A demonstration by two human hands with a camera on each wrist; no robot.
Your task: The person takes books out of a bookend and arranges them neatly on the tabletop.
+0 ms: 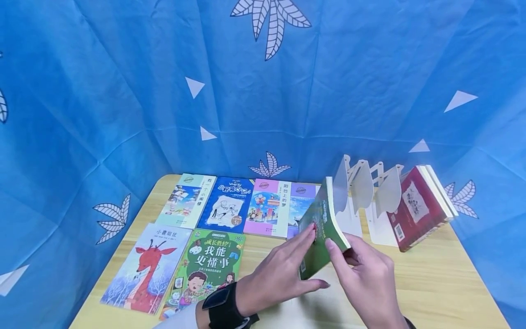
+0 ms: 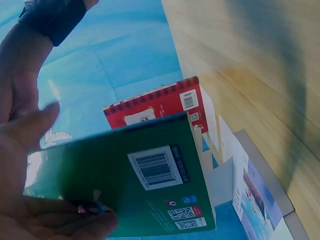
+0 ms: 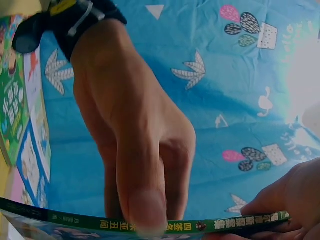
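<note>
A green book [image 1: 320, 233] is held upright and tilted over the table, its back cover with a barcode facing left. My right hand [image 1: 365, 274] pinches its near right edge, with the thumb on the cover. Against that cover rest the extended fingers of my left hand [image 1: 279, 269], whose thumb stands apart below the book. In the left wrist view the green back cover [image 2: 110, 170] fills the middle. The book's narrow spine [image 3: 190, 226] shows low in the right wrist view. Just behind the book is a white bookend rack [image 1: 363, 187].
Red books [image 1: 423, 208] stand leaning at the rack's right. Several books lie flat at left, including a blue one [image 1: 228, 205], a pink one [image 1: 267, 208], a red-deer one [image 1: 145, 269] and a green one [image 1: 205, 269]. The wooden table [image 1: 448, 283] meets a blue cloth backdrop [image 1: 263, 91].
</note>
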